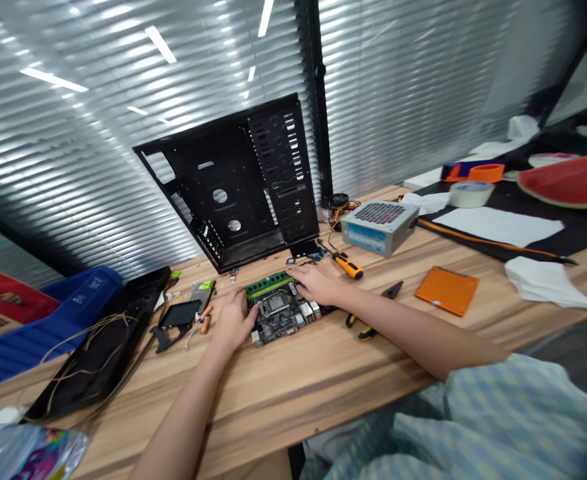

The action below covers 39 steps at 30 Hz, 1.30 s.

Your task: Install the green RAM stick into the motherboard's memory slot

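A small dark motherboard (280,317) lies flat on the wooden table, its bare CPU socket near the middle. Along its far edge runs a green RAM stick (268,283). My left hand (234,319) rests at the board's left side, thumb and fingers apart around the left end of the stick. At the right end of the stick is my right hand (316,283), fingers pressed together and reaching over the board's far right corner; what its fingertips grip, if anything, is too small to tell.
Behind the board stands an open black computer case (233,193). To the right are a power supply (380,225), screwdriver (348,265), pliers (380,313) and orange square (447,291). At left lie a black panel with wires (98,347), a black bracket (178,320) and a blue bin (73,313).
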Available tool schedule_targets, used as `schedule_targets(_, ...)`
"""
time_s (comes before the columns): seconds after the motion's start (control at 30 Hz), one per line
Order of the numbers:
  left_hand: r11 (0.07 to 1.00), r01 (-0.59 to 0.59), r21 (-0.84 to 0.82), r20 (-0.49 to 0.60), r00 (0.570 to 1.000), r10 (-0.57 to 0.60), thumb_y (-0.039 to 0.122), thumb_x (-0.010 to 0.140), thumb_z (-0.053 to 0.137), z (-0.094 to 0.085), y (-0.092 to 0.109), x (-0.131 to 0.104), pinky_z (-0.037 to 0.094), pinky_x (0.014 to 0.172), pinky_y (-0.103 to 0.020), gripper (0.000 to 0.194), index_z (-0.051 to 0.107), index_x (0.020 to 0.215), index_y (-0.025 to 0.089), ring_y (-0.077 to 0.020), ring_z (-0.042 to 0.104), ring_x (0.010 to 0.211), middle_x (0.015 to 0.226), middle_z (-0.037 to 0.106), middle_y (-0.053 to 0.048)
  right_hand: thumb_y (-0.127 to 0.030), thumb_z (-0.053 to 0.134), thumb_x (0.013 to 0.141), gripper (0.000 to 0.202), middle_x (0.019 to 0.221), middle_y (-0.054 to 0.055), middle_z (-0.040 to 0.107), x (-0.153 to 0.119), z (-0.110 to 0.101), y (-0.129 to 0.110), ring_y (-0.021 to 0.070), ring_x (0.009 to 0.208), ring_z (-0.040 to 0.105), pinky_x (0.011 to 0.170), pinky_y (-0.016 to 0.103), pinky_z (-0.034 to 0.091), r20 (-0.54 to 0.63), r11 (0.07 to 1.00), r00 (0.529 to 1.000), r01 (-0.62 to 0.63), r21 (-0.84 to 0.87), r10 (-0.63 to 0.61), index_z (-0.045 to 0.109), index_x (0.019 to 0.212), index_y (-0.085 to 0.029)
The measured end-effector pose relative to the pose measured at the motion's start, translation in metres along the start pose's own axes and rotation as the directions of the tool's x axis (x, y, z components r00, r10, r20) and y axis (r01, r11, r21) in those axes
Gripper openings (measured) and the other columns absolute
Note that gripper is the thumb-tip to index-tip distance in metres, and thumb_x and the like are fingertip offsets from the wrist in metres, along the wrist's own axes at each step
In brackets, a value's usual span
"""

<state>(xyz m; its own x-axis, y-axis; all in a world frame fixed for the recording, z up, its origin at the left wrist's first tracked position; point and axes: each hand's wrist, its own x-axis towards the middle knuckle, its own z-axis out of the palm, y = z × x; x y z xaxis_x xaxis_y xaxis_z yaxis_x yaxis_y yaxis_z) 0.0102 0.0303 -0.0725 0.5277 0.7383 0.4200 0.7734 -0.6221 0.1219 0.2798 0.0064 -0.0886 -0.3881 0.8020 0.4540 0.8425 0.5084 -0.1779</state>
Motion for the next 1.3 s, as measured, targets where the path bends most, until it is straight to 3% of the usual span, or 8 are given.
schedule_targets(0.47, 0.999, 0.025, -0.027, -0.01, 1.0, -0.025, 0.036, 0.088, 0.051, 0.003, -0.004, -0.001, 0.046, 0.098, -0.043, 0.037, 0.058, 0.114, 0.01, -0.0292, 0.056, 0.113, 0.12, 0.059, -0.017, -0.018, 0.047, 0.087, 0.048, 0.123, 0.017, 0.061, 0.0, -0.018, -0.012, 0.029, 0.11, 0.057, 0.089, 0.041, 0.045, 0.085, 0.995, 0.992, -0.085, -0.056, 0.09, 0.047, 0.134, -0.009)
schedule_targets(1.3, 1.0, 0.026, -0.001, -0.003, 1.0, -0.026, 0.035, 0.088, 0.05, 0.002, -0.002, -0.002, 0.048, 0.096, -0.043, 0.032, 0.059, 0.111, 0.014, -0.0284, 0.058, 0.111, 0.117, 0.061, -0.014, -0.019, 0.047, 0.086, 0.049, 0.125, 0.018, 0.06, 0.0, -0.015, -0.009, 0.0292, 0.11, 0.059, 0.089, 0.041, 0.047, 0.102, 0.995, 0.991, -0.077, -0.056, 0.082, 0.049, 0.134, -0.01)
